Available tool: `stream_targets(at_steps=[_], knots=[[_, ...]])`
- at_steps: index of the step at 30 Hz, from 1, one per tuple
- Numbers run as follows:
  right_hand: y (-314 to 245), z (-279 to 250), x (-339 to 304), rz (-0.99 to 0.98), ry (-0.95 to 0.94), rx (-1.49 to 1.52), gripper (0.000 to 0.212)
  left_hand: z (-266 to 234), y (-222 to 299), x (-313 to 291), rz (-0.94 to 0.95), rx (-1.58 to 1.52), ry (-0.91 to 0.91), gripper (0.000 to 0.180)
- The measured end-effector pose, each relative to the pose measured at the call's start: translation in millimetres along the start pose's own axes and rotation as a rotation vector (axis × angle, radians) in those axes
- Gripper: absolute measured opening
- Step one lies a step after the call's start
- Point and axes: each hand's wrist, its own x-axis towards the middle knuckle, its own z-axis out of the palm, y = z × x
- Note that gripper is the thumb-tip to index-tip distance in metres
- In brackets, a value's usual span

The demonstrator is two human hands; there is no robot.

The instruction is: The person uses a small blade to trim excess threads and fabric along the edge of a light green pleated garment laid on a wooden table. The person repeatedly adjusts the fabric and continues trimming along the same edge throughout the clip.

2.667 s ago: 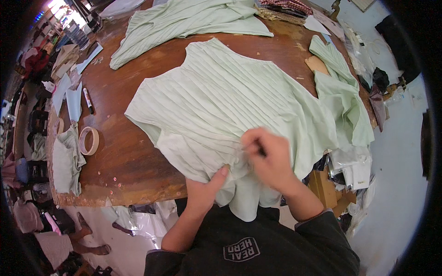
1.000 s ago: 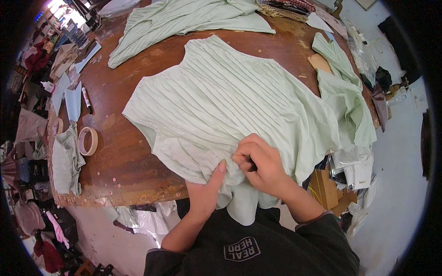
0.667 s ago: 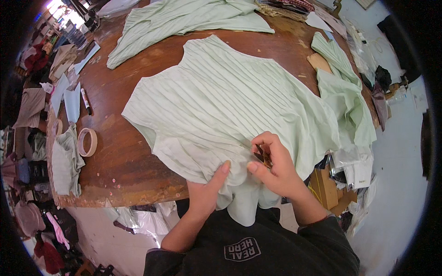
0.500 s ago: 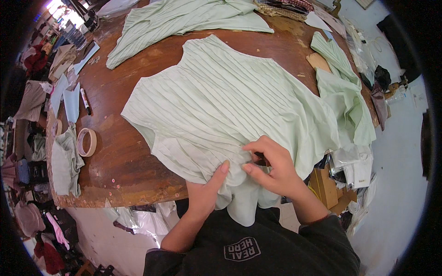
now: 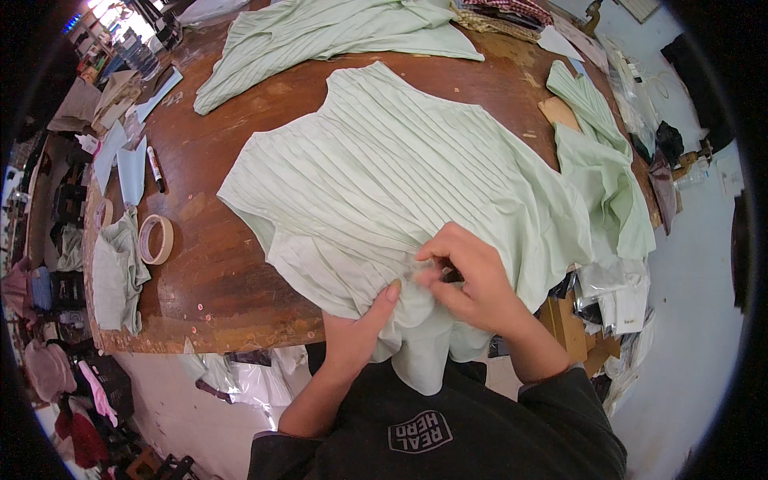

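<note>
A pale green pleated garment piece (image 5: pixel 392 160) lies spread on the brown wooden table (image 5: pixel 232 296), its near end gathered and hanging over the front edge. My left hand (image 5: pixel 362 328) grips that gathered part, thumb on top and the other fingers hidden beneath the cloth. Just to the right, my right hand (image 5: pixel 472 276) is bent over the same fold, thumb and forefinger drawn together at the cloth. Its fingertips are smeared by motion, and anything small between them cannot be made out.
More pale green cloth lies at the far side (image 5: pixel 336 32) and the right edge (image 5: pixel 596 160). Along the left are a tape roll (image 5: pixel 156 240), a marker (image 5: pixel 155 170), light blue paper pieces (image 5: pixel 132 172) and a crumpled grey-green cloth (image 5: pixel 120 276). Plastic-wrapped items (image 5: pixel 612 292) sit at lower right.
My right thumb has moved in toward the forefinger, narrowing the gap between them. My left hand keeps its hold, and the garment lies nearly the same.
</note>
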Motion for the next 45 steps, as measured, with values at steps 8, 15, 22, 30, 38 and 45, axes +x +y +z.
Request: stream_targets(at_steps=[8,15,22,30,38,45], knots=[[3,3,-1,-0.281,-0.071,-0.362,0.028,4,0,-1,0.078,0.019,0.023,0.042],[4,-3,9,-0.07,0.02,-0.198,0.02,4,3,1,0.069,-0.001,0.01,0.046],[4,-8,-18,0.266,-0.008,0.123,0.02,5,1,1,0.048,-0.062,0.029,0.049],[-2,-10,-11,0.017,-0.09,-0.032,0.023,5,0,-1,0.033,-0.089,0.019,0.048],[1,0,-9,-0.023,-0.078,-0.003,0.022,8,1,-4,-0.039,-0.214,0.022,0.051],[2,4,-11,-0.013,-0.052,0.062,0.02,9,-3,-4,-0.075,-0.281,0.025,0.052]])
